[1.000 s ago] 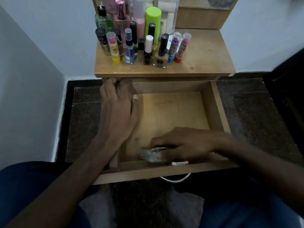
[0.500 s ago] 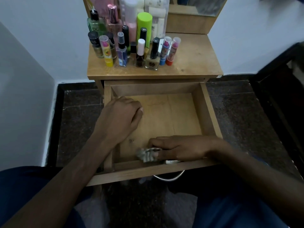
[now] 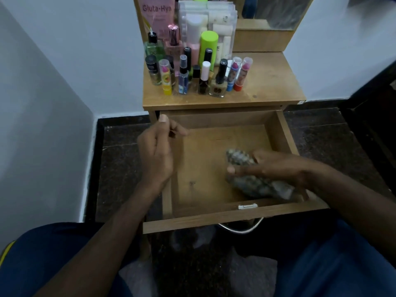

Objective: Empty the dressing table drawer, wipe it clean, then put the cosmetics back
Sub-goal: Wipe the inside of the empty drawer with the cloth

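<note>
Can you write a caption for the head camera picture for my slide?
Right hand wipes the empty drawer with a cloth; cosmetics wait on top.

Dim, soft indoor light with a bluish cast, wide-angle bending at the edges, motion blur at right.

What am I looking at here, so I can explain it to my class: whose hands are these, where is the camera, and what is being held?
There is no machine: a person wears one camera on the head, looking down at both bare hands. The open drawer of a small wooden dressing table has no cosmetics visible inside. The right hand grips a checked cloth on the drawer floor, apparently wiping. The left hand hovers above the drawer's left wall, fingers loosely curled, seemingly holding nothing. The cosmetics, bottles, lipsticks and nail polish, stand upright on the table top.
</note>
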Motion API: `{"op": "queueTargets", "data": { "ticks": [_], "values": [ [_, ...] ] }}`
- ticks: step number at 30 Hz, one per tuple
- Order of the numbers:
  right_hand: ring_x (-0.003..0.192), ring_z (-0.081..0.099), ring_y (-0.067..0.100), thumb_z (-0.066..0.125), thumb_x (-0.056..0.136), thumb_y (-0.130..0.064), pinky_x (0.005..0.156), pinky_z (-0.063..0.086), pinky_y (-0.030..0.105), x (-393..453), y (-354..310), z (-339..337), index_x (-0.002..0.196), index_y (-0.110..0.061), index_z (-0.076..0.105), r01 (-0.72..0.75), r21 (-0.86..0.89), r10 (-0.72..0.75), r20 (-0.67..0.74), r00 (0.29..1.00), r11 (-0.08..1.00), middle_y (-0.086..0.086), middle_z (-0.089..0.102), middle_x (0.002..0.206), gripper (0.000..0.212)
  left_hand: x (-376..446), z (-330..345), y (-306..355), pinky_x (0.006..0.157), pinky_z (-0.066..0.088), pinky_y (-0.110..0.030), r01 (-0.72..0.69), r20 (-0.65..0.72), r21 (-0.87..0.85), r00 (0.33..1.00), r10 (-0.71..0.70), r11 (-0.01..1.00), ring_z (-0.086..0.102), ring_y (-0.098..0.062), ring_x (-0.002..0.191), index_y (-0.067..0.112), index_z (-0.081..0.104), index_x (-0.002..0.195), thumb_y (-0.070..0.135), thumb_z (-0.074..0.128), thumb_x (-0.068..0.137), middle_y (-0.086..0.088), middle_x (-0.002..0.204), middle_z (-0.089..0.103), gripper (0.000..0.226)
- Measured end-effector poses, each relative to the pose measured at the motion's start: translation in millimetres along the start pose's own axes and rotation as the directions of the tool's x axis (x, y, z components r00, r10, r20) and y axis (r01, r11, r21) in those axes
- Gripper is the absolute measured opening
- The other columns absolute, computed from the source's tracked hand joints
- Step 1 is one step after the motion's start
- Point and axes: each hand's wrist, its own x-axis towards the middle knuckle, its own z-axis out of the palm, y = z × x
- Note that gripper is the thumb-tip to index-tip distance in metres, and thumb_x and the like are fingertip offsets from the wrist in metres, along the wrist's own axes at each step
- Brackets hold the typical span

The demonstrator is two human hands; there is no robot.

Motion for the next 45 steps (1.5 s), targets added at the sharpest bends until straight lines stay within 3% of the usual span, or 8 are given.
{"op": "queueTargets", "data": {
  "ticks": [5,9,22,25,28,31,34,45],
  "values": [
    [0.100,0.076,0.031,0.054,0.108,-0.023,0.090,0.062,0.051,41.8,-42.8,48.2,0.107,-0.013,0.073,0.225,0.275,-0.077,-0.461,0.884,0.935,0.011,0.080,0.102,0.021,-1.1,0.1,-3.5,0.082,0.049,-0.037,0.117,-0.225,-0.181,0.962,-0.157,0.977,0.064,-0.018,0.092,0.018,0.068,0.099,0.039,0.026,0.113,0.001,0.097,0.071,0.049],
    [0.095,0.069,0.025,0.043,0.112,-0.030,0.094,0.061,0.042,66.1,-100.7,101.3,0.113,-0.014,0.065,0.276,0.524,-0.064,-0.387,0.920,0.806,0.007,0.077,0.106,0.028,0.6,2.7,-1.8,0.093,0.044,-0.036,0.151,-0.229,-0.325,0.945,-0.233,0.934,0.059,-0.021,0.106,0.013,0.062,0.112,0.048,0.016,0.107,-0.006,0.111,0.067,0.058],
    [0.112,0.067,0.031,0.057,0.103,-0.019,0.088,0.053,0.037,12.8,-66.9,105.0,0.129,-0.011,0.064,0.246,-0.317,-0.305,-0.150,0.941,0.916,0.012,0.070,0.123,0.028,3.9,4.0,-1.7,0.090,0.035,-0.040,0.158,-0.146,-0.317,0.966,-0.213,0.935,0.053,-0.025,0.103,0.018,0.062,0.102,0.059,0.015,0.103,-0.006,0.109,0.065,0.063],
    [0.107,0.070,0.023,0.071,0.091,-0.009,0.082,0.051,0.033,8.3,-61.0,64.7,0.127,-0.014,0.070,0.442,-0.487,-0.616,-0.286,0.734,0.753,0.007,0.075,0.119,0.036,4.8,2.1,-8.6,0.091,0.038,-0.038,0.136,-0.136,-0.294,0.974,-0.182,0.946,0.054,-0.024,0.103,0.024,0.065,0.100,0.065,0.021,0.101,-0.004,0.107,0.064,0.060],
    [0.103,0.071,0.028,0.076,0.087,-0.007,0.075,0.052,0.031,13.4,-42.2,29.4,0.126,-0.007,0.071,0.412,-0.883,-0.899,-0.024,0.438,0.224,0.015,0.075,0.119,0.040,4.1,-0.3,-11.5,0.092,0.040,-0.037,0.124,-0.120,-0.252,0.980,-0.158,0.960,0.056,-0.024,0.105,0.023,0.066,0.102,0.063,0.025,0.104,-0.004,0.108,0.065,0.057],
    [0.138,0.053,0.033,0.060,0.105,-0.015,0.111,0.047,0.041,24.5,-17.6,-10.6,0.147,-0.014,0.058,0.280,-0.950,-0.718,0.291,0.632,-0.138,0.017,0.054,0.154,0.043,2.9,0.5,-14.7,0.094,0.044,-0.035,0.113,-0.137,-0.144,0.982,-0.133,0.983,0.060,-0.016,0.105,0.018,0.067,0.108,0.062,0.023,0.106,-0.003,0.110,0.069,0.062],
    [0.143,0.049,0.030,0.045,0.110,-0.033,0.110,0.049,0.046,12.8,3.6,-30.2,0.159,-0.036,0.036,0.108,-0.988,-0.392,0.144,0.909,-0.114,0.007,0.041,0.164,0.050,2.1,3.5,-9.1,0.092,0.044,-0.034,0.135,-0.127,0.028,0.983,-0.130,0.990,0.059,-0.017,0.107,0.018,0.068,0.109,0.063,0.020,0.106,-0.002,0.111,0.069,0.066],
    [0.118,0.065,0.031,0.051,0.106,-0.027,0.098,0.057,0.044,-39.0,-1.5,-0.2,0.124,-0.010,0.070,-0.101,-0.987,-0.018,-0.100,0.995,-0.121,0.013,0.068,0.127,0.031,7.8,-5.7,14.5,0.094,0.041,-0.044,-0.155,0.085,0.374,0.987,0.133,0.914,0.053,-0.027,0.109,0.025,0.059,0.100,0.052,0.038,0.108,0.002,0.102,0.061,0.035]
  ]
}}
